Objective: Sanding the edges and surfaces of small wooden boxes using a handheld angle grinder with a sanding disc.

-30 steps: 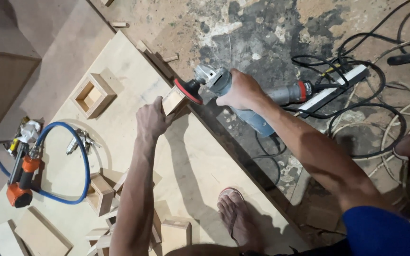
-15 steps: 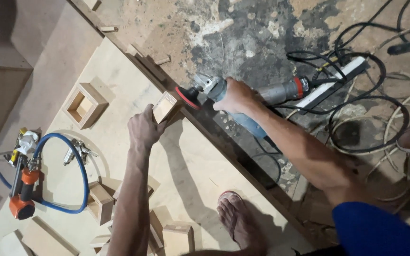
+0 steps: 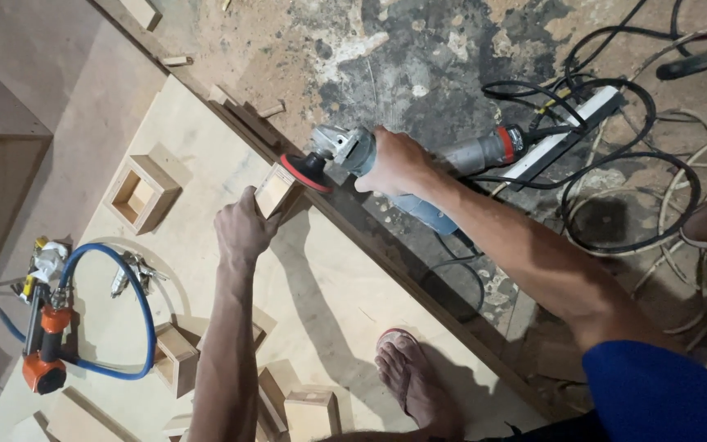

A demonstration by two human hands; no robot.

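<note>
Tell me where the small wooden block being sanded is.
Head view, centre: the small wooden block is held in the left hand, against the red disc of the angle grinder gripped by the right hand.

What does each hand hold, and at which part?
The left hand holds a small wooden block by its lower end. The right hand holds an angle grinder around its body, behind the disc.

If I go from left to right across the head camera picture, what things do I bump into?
Orange air tool → open wooden box → left hand holding small wooden block → red sanding disc → right hand on grinder → white power strip.
</note>
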